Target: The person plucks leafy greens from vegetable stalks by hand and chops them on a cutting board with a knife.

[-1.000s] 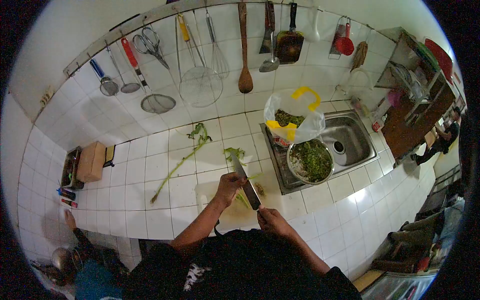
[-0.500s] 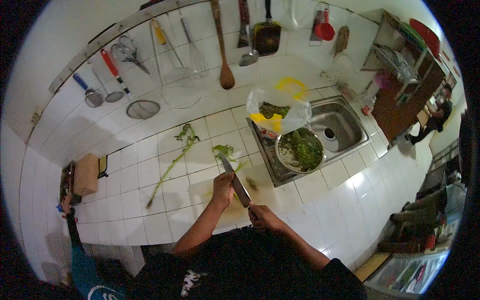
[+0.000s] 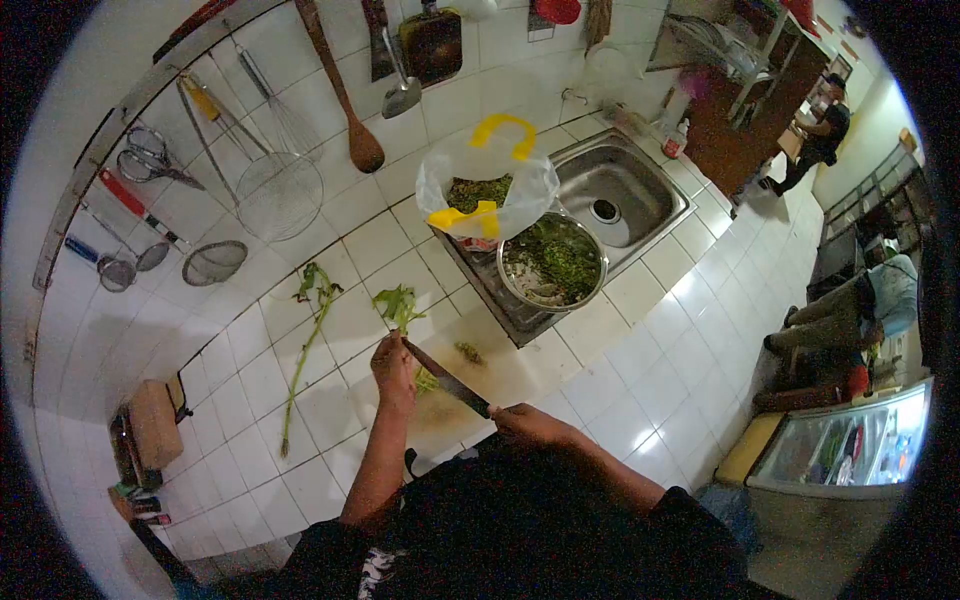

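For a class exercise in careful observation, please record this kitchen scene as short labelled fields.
Left hand: fingertips at the lower end of a leafy green sprig; grip unclear
Right hand: holds a long, steel-bladed knife by its handle
Board: pale beige cutting board, bearing green stalk pieces and a brownish clump
Counter: white square-tiled counter; a long green stalk, leafy at its far end, lies left of the board
Containers: round metal bowl of chopped greens, beside a translucent plastic bag with yellow handles
Sink: steel basin, right of the bag
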{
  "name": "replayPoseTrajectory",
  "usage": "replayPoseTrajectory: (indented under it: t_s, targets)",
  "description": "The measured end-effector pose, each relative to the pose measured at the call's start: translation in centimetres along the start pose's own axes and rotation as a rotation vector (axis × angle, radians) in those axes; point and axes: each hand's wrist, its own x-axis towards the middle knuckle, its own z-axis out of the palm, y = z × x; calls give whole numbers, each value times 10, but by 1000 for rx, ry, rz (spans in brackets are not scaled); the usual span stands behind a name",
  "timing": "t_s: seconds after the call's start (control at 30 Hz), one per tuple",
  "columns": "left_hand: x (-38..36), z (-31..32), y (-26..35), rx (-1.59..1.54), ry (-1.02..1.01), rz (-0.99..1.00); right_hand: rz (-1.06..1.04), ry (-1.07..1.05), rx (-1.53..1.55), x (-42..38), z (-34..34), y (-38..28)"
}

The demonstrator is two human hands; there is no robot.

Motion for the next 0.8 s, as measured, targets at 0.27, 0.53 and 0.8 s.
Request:
replayPoseTrajectory:
  t_s: [0.27, 0.53, 0.8]
  targets:
    - [-17, -58, 10, 755, 46, 406, 21, 178, 156, -4, -21, 11]
    - [-45, -89, -7, 1441, -20, 644, 91, 147, 102, 5, -19, 3]
    - [-53, -78, -10, 1534, -48, 701, 109, 179, 39, 2, -11, -1]
